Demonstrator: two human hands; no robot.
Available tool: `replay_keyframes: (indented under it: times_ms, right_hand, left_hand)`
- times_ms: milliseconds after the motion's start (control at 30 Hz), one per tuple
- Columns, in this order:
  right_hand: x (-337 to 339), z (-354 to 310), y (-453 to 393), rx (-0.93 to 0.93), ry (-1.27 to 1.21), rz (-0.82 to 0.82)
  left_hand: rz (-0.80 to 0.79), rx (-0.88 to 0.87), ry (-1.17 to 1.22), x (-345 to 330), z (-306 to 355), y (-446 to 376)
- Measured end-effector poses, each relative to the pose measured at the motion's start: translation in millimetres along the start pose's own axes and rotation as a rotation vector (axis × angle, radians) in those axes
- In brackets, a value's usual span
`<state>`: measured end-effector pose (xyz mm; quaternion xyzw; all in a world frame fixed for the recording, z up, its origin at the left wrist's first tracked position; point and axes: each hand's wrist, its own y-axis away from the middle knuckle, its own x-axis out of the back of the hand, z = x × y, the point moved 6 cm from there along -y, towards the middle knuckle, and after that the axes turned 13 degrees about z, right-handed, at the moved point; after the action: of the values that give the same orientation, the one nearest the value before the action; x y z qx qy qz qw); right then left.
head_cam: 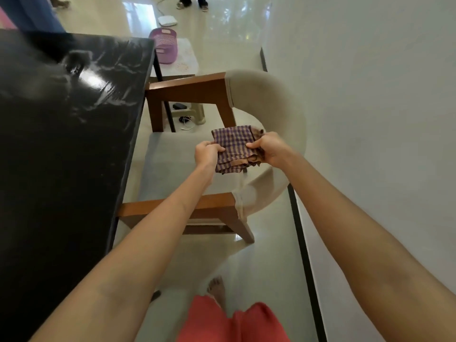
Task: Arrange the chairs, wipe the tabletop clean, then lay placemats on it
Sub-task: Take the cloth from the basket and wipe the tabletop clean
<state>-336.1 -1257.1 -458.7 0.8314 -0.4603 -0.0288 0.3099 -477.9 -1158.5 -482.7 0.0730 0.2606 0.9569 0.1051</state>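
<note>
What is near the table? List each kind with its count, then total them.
Checked cloth, gripped by left hand and right hand: 1
Chair: 1
Black table: 1
Purple basket: 1
Total: 4

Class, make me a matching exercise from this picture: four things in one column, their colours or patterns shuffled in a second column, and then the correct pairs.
Things:
1. tabletop
2. cloth held by both hands
3. basket on the floor
4. chair armrest

Colours:
A. purple
B. brown wood
C. glossy black
D. checked

Pairs: 1-C, 2-D, 3-A, 4-B
</note>
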Motion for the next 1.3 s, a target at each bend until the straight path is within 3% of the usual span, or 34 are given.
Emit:
replay_keyframes:
  times_ms: [533, 900, 1300]
  right_hand:
    - [-54, -62, -107, -0.026, 0.314, -0.383]
    - [-131, -70, -144, -0.1, 0.493, -0.54]
    - [-167, -87, -169, -0.129, 0.638, -0.692]
  left_hand:
    - [0.377, 0.08, 0.157, -27, 13, -44]
    - [0.523, 0.136, 0.213, 0, 7, -99]
    - [0.665, 0.187, 0.272, -4, 8, -112]
